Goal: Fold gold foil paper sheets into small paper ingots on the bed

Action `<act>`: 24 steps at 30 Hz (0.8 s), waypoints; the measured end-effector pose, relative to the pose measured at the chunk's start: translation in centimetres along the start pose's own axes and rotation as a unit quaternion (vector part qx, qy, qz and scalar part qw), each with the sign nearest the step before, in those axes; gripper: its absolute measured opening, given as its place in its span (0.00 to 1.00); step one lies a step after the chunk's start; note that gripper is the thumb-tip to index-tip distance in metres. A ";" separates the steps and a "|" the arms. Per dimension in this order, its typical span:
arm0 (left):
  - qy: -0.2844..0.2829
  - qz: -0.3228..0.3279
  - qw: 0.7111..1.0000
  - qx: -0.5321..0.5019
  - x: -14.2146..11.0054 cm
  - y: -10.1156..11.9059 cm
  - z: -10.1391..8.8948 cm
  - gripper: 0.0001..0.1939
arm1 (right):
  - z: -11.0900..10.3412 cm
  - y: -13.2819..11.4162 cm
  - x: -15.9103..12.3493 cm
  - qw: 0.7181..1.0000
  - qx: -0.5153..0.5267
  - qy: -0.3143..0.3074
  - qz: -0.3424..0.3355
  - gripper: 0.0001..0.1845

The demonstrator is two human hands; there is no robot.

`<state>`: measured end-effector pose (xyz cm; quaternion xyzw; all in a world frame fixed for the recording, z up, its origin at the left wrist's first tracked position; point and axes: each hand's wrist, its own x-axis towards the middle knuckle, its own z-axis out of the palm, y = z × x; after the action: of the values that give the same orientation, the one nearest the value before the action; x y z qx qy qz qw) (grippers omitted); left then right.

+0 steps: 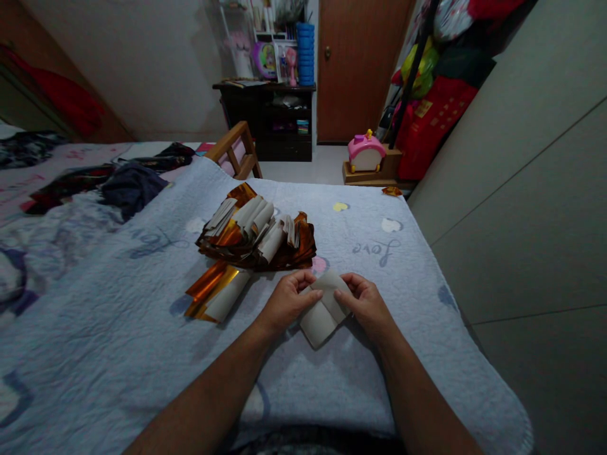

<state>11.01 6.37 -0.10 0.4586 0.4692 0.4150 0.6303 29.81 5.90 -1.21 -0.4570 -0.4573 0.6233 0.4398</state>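
Paper sheet [318,323] between our left hand [290,298] and right hand [364,302], upper edges pinched under both thumbs, lower corner free.

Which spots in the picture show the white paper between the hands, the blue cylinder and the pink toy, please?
Paper [318,323]: head view, its lower part.
Cylinder [306,55]: head view, its middle.
Toy [366,158]: head view, its pale front.

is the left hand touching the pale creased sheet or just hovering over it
Touching. The head view shows the left hand gripping the upper left edge of the sheet, its thumb pressed on the pale face.
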 end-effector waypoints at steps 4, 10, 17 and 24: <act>-0.020 -0.006 1.000 0.024 0.1 -0.4 -0.2 0.18 | 0.0 0.8 0.1 0.993 -0.111 0.009 -0.047 0.17; -0.023 0.012 0.994 0.106 0.7 -0.5 -0.5 0.15 | 0.2 1.0 -0.1 0.911 -0.337 0.095 -0.220 0.25; 0.009 0.066 0.958 0.279 0.9 0.0 -0.7 0.13 | 0.5 1.2 -0.5 0.871 -0.402 0.034 -0.280 0.10; 0.053 0.106 0.887 0.446 0.8 -0.4 -0.5 0.11 | 0.7 1.8 -0.5 0.840 -0.470 -0.009 -0.270 0.10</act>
<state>10.77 7.17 -0.68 0.7158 0.5861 0.2499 0.2859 29.00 4.94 -2.75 -0.4617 -0.8047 0.1939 0.3191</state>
